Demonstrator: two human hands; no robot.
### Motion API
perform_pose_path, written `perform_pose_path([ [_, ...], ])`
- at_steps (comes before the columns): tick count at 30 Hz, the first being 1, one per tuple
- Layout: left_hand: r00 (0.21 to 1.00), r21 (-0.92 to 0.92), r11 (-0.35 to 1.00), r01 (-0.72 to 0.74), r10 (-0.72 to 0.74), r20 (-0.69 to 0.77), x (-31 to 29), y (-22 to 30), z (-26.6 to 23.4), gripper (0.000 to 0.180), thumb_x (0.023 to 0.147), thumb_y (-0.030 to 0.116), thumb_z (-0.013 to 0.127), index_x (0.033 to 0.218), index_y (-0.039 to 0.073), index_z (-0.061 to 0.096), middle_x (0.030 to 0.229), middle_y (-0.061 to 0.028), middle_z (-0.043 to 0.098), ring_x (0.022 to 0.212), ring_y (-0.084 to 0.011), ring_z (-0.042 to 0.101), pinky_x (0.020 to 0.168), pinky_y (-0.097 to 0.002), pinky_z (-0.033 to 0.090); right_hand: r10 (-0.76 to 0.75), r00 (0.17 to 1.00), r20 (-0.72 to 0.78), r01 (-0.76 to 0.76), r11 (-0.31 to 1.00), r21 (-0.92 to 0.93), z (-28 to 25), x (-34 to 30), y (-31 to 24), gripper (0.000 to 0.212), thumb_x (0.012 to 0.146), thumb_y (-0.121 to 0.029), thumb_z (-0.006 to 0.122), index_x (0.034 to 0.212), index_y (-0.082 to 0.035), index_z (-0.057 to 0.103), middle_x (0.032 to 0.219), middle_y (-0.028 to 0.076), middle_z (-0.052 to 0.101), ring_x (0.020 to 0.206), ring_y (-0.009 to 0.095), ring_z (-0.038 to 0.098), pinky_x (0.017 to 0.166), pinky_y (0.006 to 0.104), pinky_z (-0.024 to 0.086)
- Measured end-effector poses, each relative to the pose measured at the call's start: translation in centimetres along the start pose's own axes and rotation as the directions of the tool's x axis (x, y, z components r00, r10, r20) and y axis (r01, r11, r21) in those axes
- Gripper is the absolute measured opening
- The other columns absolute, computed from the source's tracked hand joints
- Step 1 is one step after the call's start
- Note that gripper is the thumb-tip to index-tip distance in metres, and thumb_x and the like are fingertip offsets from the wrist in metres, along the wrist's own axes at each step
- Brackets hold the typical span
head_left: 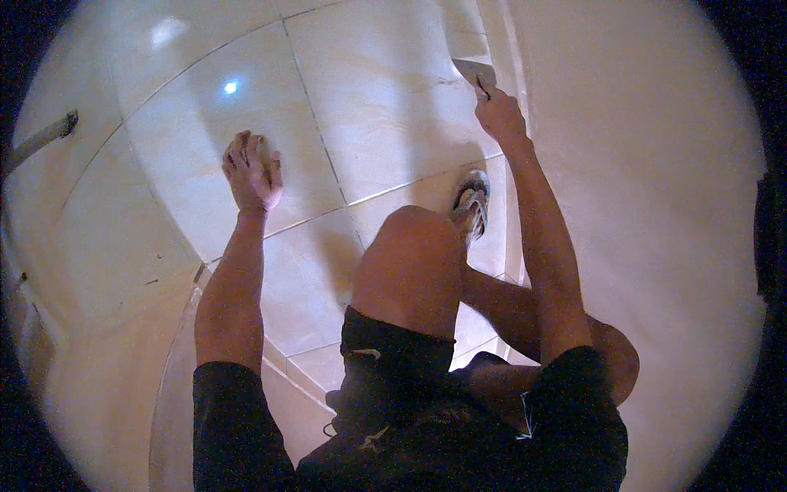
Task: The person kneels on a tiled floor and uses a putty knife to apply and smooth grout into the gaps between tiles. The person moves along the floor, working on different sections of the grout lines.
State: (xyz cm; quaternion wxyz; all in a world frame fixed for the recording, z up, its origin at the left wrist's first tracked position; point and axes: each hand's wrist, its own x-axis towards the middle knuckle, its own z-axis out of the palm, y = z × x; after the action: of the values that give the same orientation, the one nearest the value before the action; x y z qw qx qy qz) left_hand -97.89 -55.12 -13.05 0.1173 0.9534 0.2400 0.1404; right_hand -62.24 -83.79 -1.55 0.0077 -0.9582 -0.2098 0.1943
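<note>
My right hand is closed around the handle of a putty knife. Its wide, flat blade points left, low over the tiled floor beside the base of the right-hand wall. Farther left, my left hand is held over a pale floor tile, its fingers curled in and the thumb to the right. Something dull seems to sit between thumb and fingers, too shadowed to name. Whether this hand touches the tile, I cannot tell.
A plain wall rises close along my right side. My shod foot is planted near the tile skirting. At the far left, a dark pipe-like piece juts in. A bright light reflection shows on the glossy floor.
</note>
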Motion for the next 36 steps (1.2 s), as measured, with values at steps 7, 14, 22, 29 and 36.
perform_pose_path([
  [7, 0.999, -0.065, 0.997, 0.051, -0.051, 0.001, -0.7, -0.5, -0.5, 0.044, 0.087, 0.028, 0.062, 0.125, 0.007, 0.053, 0.136, -0.0204, 0.048, 0.126, -0.0401, 0.043, 0.105, -0.0555, 0.033, 0.117, 0.986, 0.122, -0.122, 0.992, 0.036, 3.0, -9.1, -4.5, 0.043, 0.098, -0.041, 0.047, 0.136, -0.023, 0.057, 0.111, 0.028, 0.065, 0.103, 0.048, 0.062, 0.090, 0.0543, 0.050],
  [14, 0.996, -0.131, 0.987, 0.088, -0.089, -0.002, 0.1, 0.0, -1.4, 0.047, 0.085, 0.023, 0.065, 0.126, 0.005, 0.050, 0.136, -0.0210, 0.048, 0.125, -0.0410, 0.043, 0.105, -0.0570, 0.033, 0.128, 0.991, 0.034, -0.125, 0.989, -0.073, 7.2, -5.5, -3.6, 0.040, 0.099, -0.037, 0.048, 0.135, -0.024, 0.058, 0.101, 0.028, 0.067, 0.090, 0.048, 0.064, 0.080, 0.0532, 0.053],
  [22, 0.978, -0.141, 0.974, 0.178, -0.190, -0.081, -1.4, -1.2, -0.5, 0.046, 0.085, 0.024, 0.064, 0.124, 0.004, 0.048, 0.131, -0.0214, 0.047, 0.122, -0.0410, 0.044, 0.103, -0.0535, 0.034, -0.546, 0.808, 0.220, 0.541, 0.836, 0.086, 3.3, -7.6, -22.5, 0.051, 0.085, -0.011, 0.053, 0.134, -0.024, 0.058, 0.087, 0.025, 0.068, 0.080, 0.044, 0.067, 0.077, 0.0551, 0.055],
  [29, 0.961, -0.127, 0.955, 0.269, -0.275, -0.035, -1.8, -1.2, -1.2, 0.044, 0.086, 0.022, 0.061, 0.121, -0.001, 0.049, 0.133, -0.0240, 0.047, 0.121, -0.0446, 0.044, 0.103, -0.0556, 0.033, -0.463, 0.846, 0.265, 0.469, 0.882, 0.045, 6.5, -10.5, -29.2, 0.056, 0.084, -0.015, 0.054, 0.139, -0.023, 0.053, 0.092, 0.024, 0.069, 0.086, 0.045, 0.067, 0.079, 0.0531, 0.056],
  [36, 0.960, -0.133, 0.951, 0.279, -0.281, 0.001, -2.2, -1.6, -0.9, 0.046, 0.087, 0.026, 0.059, 0.123, -0.001, 0.050, 0.136, -0.0233, 0.046, 0.121, -0.0465, 0.042, 0.103, -0.0578, 0.031, -0.362, 0.853, 0.376, 0.384, 0.923, 0.016, 7.2, -9.3, -31.5, 0.058, 0.085, -0.016, 0.053, 0.142, -0.021, 0.050, 0.100, 0.028, 0.067, 0.094, 0.045, 0.066, 0.084, 0.0528, 0.054],
])
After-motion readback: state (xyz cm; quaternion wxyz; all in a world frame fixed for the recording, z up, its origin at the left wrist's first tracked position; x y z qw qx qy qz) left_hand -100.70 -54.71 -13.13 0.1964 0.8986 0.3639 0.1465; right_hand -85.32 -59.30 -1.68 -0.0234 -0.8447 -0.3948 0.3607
